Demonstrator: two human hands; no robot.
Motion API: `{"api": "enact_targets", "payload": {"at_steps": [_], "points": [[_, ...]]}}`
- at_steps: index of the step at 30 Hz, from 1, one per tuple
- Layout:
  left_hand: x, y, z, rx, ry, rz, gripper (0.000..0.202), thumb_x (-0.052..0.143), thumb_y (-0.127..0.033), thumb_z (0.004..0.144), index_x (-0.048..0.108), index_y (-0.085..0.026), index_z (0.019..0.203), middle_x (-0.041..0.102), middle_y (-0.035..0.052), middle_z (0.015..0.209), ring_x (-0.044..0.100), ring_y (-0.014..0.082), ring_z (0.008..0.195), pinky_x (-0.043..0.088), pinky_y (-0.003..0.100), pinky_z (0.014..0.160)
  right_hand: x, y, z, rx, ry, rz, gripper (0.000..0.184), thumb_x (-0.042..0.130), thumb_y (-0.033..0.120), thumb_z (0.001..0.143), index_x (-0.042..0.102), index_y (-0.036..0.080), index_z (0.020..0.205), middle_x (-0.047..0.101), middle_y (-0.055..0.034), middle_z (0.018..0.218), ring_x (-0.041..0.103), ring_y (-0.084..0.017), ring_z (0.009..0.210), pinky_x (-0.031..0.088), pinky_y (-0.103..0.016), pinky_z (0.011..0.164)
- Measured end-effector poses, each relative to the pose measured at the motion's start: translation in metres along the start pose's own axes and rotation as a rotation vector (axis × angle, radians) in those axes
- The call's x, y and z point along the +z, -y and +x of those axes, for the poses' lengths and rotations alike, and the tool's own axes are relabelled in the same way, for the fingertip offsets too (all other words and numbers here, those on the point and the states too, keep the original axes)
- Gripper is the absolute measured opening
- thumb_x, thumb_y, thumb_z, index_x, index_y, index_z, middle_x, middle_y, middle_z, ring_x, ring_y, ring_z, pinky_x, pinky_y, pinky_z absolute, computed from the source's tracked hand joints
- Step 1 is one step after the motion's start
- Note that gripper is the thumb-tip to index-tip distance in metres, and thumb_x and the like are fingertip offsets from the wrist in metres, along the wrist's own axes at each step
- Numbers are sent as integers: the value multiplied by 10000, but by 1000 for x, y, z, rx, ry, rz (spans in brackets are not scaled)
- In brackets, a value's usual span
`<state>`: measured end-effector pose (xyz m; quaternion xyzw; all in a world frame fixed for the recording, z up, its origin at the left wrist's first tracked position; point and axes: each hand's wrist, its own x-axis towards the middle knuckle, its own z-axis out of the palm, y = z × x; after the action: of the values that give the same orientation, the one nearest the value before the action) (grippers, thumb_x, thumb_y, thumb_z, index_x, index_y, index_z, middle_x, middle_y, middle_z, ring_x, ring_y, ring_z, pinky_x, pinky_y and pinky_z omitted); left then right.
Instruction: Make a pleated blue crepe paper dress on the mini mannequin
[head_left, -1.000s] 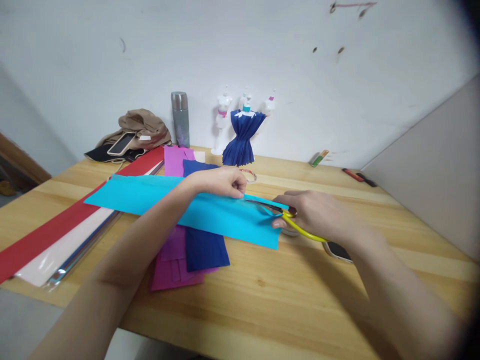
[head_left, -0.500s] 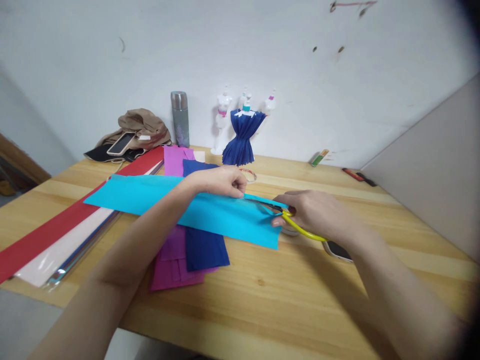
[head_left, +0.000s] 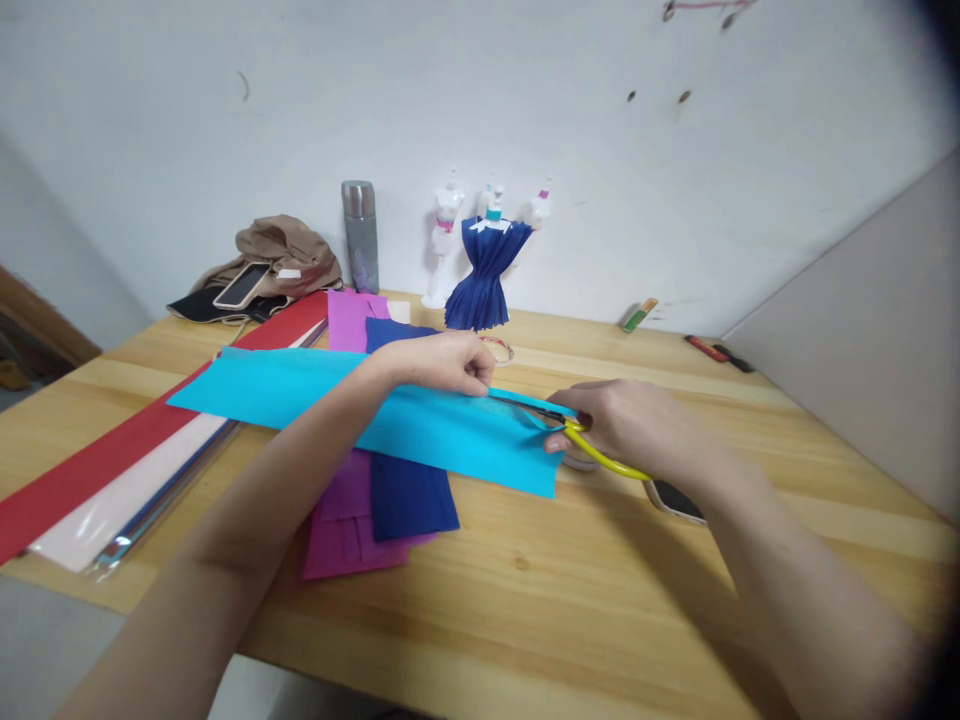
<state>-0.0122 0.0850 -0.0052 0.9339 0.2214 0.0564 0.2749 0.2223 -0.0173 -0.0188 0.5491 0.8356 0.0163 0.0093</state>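
My left hand (head_left: 450, 362) is closed on the upper edge of a long bright blue sheet (head_left: 450, 430), which looks like crepe paper. Yellow-handled scissors (head_left: 611, 465) are in my right hand (head_left: 611, 415), fingers wrapped round the handles. Their dark blades lie along the sheet's upper edge, pointing left towards my left fingertips, with a narrow strip parted above them. Beneath the sheet lie a dark blue piece (head_left: 414, 500) and several magenta pieces (head_left: 352, 550), partly covered. A round object under the sheet's right end is mostly hidden.
Red sheet (head_left: 97, 450) and plastic-wrapped sheets (head_left: 105, 520) lie left. At the back are a brown cloth bag or cap (head_left: 289, 250), a phone (head_left: 241, 287), a flask (head_left: 361, 240) and small mannequins, one in a pleated blue dress (head_left: 484, 275). Another phone (head_left: 675, 502) lies under my right wrist.
Almost nothing differs. The scissor blades look slightly closer together, while both hands and the blue sheet keep their places.
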Motion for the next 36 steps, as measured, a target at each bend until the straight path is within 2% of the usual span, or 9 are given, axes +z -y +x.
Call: {"api": "enact_targets", "payload": {"at_steps": [4,16,28,36], "points": [[1,-1,0,-5,0,-3,72,586,-164,730,645,-124,743,600,-10,662,522,107,632,348,241,612,0,1,1,9,12,-11,292,509,470,895,650,226,816,708,-72,757,625,-233,670,271,-292,547],[2,3,1,15,4,-29,45,588,-176,725,614,-140,715,595,-6,675,509,108,640,348,237,603,-1,2,1,5,25,-5,344,491,513,900,625,226,763,694,-65,700,618,-220,631,259,-290,525],[1,2,0,33,-2,-50,49,582,-167,712,618,-138,693,585,-14,652,506,106,634,345,233,600,-2,2,0,24,53,-23,328,478,484,909,662,230,815,719,-83,748,659,-252,706,263,-298,538],[-3,6,-3,27,19,-53,114,623,-210,720,659,-135,797,652,14,756,557,128,703,384,247,651,-3,4,1,35,47,-18,329,492,494,896,663,234,791,711,-71,718,645,-240,668,254,-290,518]]}}
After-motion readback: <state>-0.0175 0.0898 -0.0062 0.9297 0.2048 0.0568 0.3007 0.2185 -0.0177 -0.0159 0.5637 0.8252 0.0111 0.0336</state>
